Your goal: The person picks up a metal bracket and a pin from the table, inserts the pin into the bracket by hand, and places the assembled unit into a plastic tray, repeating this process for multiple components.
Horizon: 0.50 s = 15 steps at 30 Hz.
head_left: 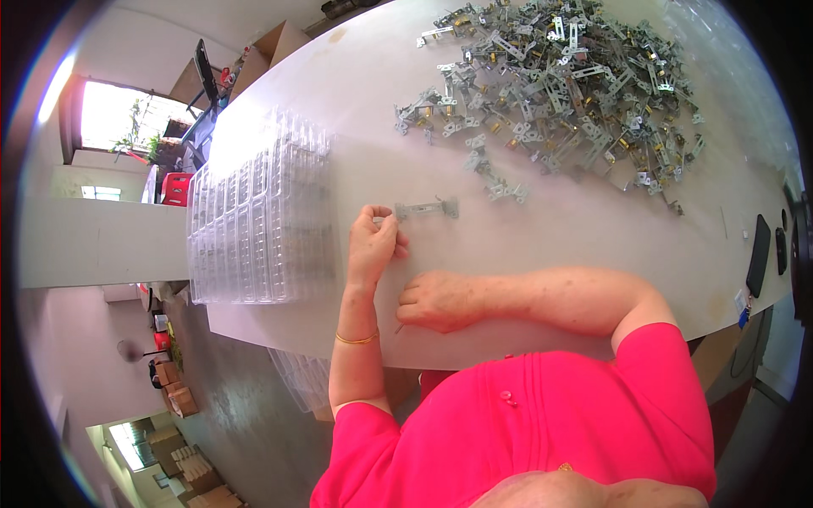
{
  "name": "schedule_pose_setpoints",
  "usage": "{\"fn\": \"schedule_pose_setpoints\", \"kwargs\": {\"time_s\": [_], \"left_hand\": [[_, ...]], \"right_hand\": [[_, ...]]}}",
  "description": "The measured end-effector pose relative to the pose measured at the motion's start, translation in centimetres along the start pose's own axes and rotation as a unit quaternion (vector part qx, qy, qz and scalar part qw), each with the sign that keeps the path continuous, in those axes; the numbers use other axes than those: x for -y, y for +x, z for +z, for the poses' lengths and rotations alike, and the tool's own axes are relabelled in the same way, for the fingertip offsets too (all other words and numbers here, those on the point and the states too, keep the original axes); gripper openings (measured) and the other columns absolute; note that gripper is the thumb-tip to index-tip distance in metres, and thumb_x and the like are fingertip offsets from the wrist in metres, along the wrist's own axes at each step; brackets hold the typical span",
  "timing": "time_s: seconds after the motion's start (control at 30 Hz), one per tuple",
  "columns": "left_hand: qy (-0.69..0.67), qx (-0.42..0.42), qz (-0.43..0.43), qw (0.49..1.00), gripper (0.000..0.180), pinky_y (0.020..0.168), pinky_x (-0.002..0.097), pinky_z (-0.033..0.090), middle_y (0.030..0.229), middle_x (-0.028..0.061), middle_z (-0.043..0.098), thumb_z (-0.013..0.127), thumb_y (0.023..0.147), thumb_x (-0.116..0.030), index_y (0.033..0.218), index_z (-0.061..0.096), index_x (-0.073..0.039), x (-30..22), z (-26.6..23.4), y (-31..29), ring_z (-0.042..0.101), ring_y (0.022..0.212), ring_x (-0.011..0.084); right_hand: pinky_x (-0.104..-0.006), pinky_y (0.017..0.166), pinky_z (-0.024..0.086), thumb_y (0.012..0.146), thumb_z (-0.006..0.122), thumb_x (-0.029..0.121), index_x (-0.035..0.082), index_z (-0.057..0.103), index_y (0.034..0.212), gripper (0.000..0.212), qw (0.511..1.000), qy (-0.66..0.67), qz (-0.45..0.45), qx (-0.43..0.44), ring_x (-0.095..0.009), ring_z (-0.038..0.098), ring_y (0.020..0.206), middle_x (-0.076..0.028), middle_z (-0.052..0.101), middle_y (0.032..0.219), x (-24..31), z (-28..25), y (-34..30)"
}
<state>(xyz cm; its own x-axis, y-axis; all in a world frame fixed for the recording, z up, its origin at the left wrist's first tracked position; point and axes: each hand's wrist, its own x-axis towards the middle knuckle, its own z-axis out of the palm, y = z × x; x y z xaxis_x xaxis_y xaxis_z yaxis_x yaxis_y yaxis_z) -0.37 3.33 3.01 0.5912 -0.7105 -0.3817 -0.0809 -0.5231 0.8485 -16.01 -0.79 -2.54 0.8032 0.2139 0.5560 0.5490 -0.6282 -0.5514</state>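
My left hand point(373, 244), a bangle on its wrist, has thumb and fingertips pinched together at the left end of a small silver metal bracket point(428, 208). The bracket lies lengthwise just to the right of those fingertips, and its gripped end is partly hidden. My right hand point(438, 301) rests on the table nearer to me, fingers curled in. A thin tip pokes out below it, but what the hand holds is hidden. Beyond the bracket, a few linked metal parts point(493, 176) lie apart from a large heap of metal brackets point(567, 93) with brass-coloured bits.
Stacked clear plastic trays point(262, 216) stand on the white table point(373, 110) at the left. Clear plastic wrap point(745, 93) lies at the far right. A black phone point(759, 254) and a blue-tagged key point(744, 317) sit near the right edge. Cardboard boxes point(180, 398) are on the floor.
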Motion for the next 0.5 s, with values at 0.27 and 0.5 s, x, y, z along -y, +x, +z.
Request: {"fn": "schedule_pose_setpoints", "kwargs": {"time_s": [0.27,0.5], "left_hand": [[0.362,-0.119,0.489,0.785,0.033,0.082,0.0416,0.05,0.1,0.0141,0.067,0.069,0.082,-0.01,0.114,0.062,-0.002,-0.9,2.0,0.3,0.064,0.096,0.0302],[0.37,0.004,0.444,0.816,0.035,0.096,0.0429,0.045,0.108,0.0142,0.066,0.07,0.082,-0.008,0.116,0.063,-0.004,-0.9,3.4,1.3,0.06,0.106,0.0337]], "right_hand": [[-0.0432,0.065,0.051,0.074,0.065,0.01,0.007,0.055,0.077,0.011,0.999,0.013,-0.038,-0.015,-0.032,0.062,0.07,-0.01,0.061,0.073,0.2,-0.4,-0.4],[-0.0433,0.054,0.044,0.08,0.061,0.004,0.006,0.051,0.076,0.011,0.995,0.083,-0.035,-0.047,-0.034,0.056,0.06,-0.011,0.053,0.065,1.0,-1.8,-0.3]]}}
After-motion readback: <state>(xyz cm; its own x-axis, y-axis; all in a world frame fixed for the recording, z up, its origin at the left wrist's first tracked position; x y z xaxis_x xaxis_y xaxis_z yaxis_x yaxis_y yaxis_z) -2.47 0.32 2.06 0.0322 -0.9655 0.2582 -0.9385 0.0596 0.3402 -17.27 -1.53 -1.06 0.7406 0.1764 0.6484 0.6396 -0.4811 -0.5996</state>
